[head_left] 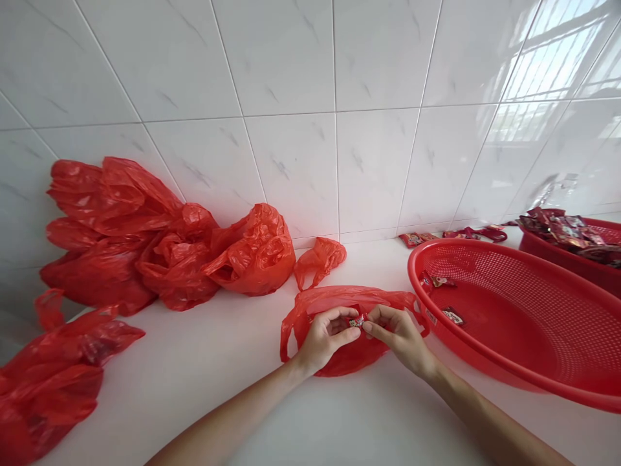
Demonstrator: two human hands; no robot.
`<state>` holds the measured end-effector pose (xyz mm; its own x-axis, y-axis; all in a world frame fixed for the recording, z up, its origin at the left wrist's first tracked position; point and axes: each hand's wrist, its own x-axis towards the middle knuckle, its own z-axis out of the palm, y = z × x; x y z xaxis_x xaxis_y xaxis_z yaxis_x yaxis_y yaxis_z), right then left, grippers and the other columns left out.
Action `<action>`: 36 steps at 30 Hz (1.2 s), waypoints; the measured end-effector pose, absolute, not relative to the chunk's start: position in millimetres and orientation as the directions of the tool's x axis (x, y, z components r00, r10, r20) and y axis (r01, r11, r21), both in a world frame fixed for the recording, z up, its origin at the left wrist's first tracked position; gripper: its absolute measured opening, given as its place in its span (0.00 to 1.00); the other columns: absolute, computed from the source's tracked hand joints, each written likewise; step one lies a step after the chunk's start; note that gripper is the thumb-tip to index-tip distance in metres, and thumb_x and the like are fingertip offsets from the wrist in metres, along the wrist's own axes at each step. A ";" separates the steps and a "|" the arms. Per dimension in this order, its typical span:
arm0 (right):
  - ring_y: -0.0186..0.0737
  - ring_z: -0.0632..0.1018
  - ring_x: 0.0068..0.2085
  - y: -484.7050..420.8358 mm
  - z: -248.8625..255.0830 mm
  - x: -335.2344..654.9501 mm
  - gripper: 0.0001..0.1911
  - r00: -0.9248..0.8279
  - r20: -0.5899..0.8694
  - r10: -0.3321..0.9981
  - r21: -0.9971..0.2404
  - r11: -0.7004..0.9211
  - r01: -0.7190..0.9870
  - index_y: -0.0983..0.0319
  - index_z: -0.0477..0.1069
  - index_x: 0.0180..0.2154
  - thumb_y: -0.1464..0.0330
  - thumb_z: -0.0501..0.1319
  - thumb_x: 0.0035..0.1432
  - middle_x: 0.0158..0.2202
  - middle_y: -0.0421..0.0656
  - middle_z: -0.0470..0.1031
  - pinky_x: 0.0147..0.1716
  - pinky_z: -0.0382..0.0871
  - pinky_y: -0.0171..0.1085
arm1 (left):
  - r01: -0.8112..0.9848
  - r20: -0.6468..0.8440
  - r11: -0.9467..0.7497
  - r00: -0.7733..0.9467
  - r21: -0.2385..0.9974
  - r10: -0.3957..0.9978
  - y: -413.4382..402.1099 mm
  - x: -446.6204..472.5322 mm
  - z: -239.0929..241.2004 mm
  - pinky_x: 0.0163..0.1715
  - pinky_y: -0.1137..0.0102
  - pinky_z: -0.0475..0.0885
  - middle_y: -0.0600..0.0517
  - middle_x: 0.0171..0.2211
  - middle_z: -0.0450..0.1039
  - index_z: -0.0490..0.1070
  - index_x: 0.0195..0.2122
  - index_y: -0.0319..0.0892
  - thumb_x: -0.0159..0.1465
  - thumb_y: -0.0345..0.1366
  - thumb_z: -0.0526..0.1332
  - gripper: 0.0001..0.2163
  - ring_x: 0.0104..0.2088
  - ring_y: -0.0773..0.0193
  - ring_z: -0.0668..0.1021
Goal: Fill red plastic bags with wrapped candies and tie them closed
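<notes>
My left hand [324, 340] and my right hand [398, 335] meet over a flat red plastic bag [339, 304] on the white counter. Both pinch a small wrapped candy [356, 321] between their fingertips, the left from the left side, the right from the right. The bag lies under both hands with its handles spread to the sides. A large red mesh basket [490, 359] stands just right of my right hand, with a few small sachets [451, 315] on its bottom.
Several filled, knotted red plastic bags [160, 239] pile against the tiled wall at the left, more at the near left edge [48, 382]. A small crumpled red bag [320, 259] lies behind. A second red basket [572, 252] full of sachets stands far right.
</notes>
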<state>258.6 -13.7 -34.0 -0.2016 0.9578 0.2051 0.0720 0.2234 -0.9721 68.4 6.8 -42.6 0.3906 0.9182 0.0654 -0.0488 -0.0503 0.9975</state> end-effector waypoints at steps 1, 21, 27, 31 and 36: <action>0.34 0.66 0.27 -13.7 -34.0 258.5 0.23 -0.198 0.204 0.959 -0.971 0.223 0.080 0.61 0.69 0.25 0.49 0.66 0.56 0.24 0.38 0.68 0.29 0.62 0.36 | -0.045 0.057 -0.043 0.395 0.998 0.917 6.9 68.7 -42.6 0.51 0.59 0.74 0.46 0.45 0.79 0.77 0.44 0.41 0.54 0.42 0.73 0.18 0.47 0.54 0.79; 0.34 0.66 0.28 -15.2 -38.3 253.3 0.21 -0.209 0.235 0.949 -0.969 0.245 0.023 0.61 0.68 0.27 0.51 0.65 0.58 0.25 0.37 0.67 0.30 0.62 0.35 | -0.062 0.068 -0.046 0.404 0.997 0.912 4.9 70.4 -35.8 0.49 0.61 0.74 0.49 0.37 0.81 0.81 0.38 0.42 0.59 0.44 0.69 0.12 0.42 0.56 0.80; 0.36 0.71 0.30 -16.3 -35.2 253.1 0.20 -0.159 0.259 0.953 -0.963 0.268 0.039 0.61 0.70 0.28 0.51 0.65 0.59 0.26 0.39 0.72 0.31 0.67 0.36 | -0.084 0.019 0.011 0.347 0.996 0.938 2.3 72.6 -33.9 0.51 0.60 0.73 0.49 0.39 0.81 0.80 0.40 0.43 0.56 0.43 0.69 0.13 0.45 0.55 0.80; 0.41 0.77 0.32 -10.1 -40.1 259.0 0.17 -0.028 0.264 0.964 -0.959 0.266 0.097 0.61 0.74 0.32 0.52 0.64 0.58 0.30 0.43 0.78 0.35 0.73 0.40 | -0.070 0.087 -0.073 0.225 0.995 0.970 3.8 73.0 -37.5 0.52 0.60 0.74 0.47 0.46 0.79 0.77 0.45 0.44 0.56 0.40 0.68 0.16 0.49 0.54 0.79; 0.52 0.82 0.43 -1.6 -47.0 267.5 0.14 0.053 0.326 0.944 -0.878 0.281 0.387 0.61 0.78 0.39 0.58 0.60 0.59 0.40 0.50 0.83 0.44 0.76 0.47 | 0.061 0.105 -0.112 0.109 0.992 0.989 8.7 71.6 -44.1 0.47 0.62 0.77 0.48 0.44 0.78 0.75 0.41 0.43 0.57 0.36 0.62 0.10 0.48 0.55 0.79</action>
<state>267.5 -1.6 -47.0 0.0533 0.9438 0.3261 0.3873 0.2814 -0.8779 71.6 8.7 -44.1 0.1087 0.9885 0.1050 0.0612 -0.1120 0.9918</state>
